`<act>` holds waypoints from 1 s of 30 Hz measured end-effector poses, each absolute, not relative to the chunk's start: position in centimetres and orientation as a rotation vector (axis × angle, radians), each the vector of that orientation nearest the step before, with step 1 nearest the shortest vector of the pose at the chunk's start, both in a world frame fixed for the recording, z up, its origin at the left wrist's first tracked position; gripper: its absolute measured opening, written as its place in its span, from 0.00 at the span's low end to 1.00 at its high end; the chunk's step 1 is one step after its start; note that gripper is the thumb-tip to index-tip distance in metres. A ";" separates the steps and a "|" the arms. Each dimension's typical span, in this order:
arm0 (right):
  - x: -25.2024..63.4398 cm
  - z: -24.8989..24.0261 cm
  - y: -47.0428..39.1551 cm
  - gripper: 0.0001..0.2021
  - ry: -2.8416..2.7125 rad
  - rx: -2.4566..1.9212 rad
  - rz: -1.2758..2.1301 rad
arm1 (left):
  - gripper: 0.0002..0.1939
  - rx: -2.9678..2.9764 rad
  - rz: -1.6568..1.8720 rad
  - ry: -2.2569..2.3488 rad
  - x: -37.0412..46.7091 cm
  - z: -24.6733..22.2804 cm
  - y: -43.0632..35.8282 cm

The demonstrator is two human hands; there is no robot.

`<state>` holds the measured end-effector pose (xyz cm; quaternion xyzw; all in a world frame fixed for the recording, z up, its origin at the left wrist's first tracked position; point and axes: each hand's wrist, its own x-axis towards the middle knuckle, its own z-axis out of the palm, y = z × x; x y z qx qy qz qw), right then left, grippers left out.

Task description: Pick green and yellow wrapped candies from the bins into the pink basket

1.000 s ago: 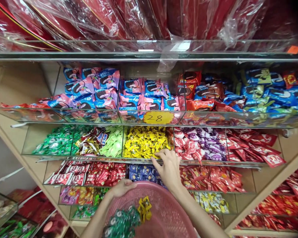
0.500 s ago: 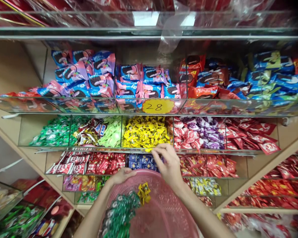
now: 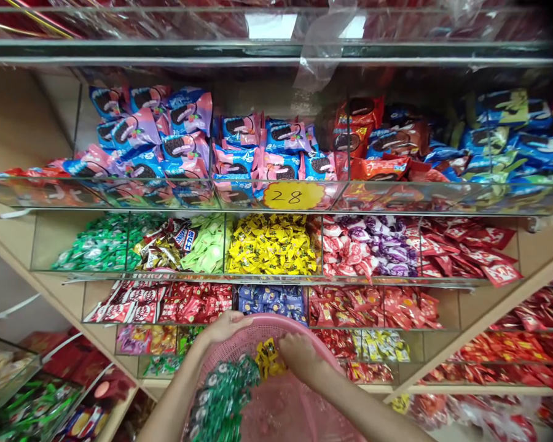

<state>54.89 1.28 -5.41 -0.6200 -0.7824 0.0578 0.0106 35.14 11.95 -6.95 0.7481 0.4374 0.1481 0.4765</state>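
Observation:
A pink plastic basket [image 3: 313, 334] is in front of me, tilted so that its inside shows. My left hand [image 3: 227, 325] grips its far left rim, thumb over the edge. Many green-wrapped candies [image 3: 223, 399] lie heaped in the basket's left side. Beside them sits a small group of yellow-wrapped candies [image 3: 268, 357]. My right hand [image 3: 299, 356] is inside the basket, just right of the yellow candies, with its fingers curled closed. Its fingertips are hidden, so whatever they hold cannot be made out.
Behind the basket, a glass-fronted shelf holds a bin of yellow candies [image 3: 271, 245], flanked by green candies [image 3: 104, 242] and red and purple ones [image 3: 350, 245]. Packaged cookies [image 3: 281, 153] fill the shelf above, whose front edge bears a yellow "28" tag [image 3: 292, 195]. Lower shelves hold blue-wrapped sweets [image 3: 271, 302].
My right hand has come down from the front edge of the yellow candy bin, where a yellow candy was at its fingertips, into the basket. My left hand stays on the rim.

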 end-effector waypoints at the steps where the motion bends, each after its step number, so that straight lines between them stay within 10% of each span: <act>1: 54.8 -4.8 1.2 0.13 -2.465 -1.945 0.173 | 0.31 1.825 0.359 1.068 35.1 -6.9 11.9; 12: 59.4 9.5 3.7 0.09 -2.073 -1.455 -0.264 | 0.30 1.729 0.360 1.078 35.0 -6.9 11.8; 30: 60.7 10.0 6.9 0.11 -1.874 -1.190 -0.478 | 0.29 1.716 0.341 1.071 34.8 -7.0 12.0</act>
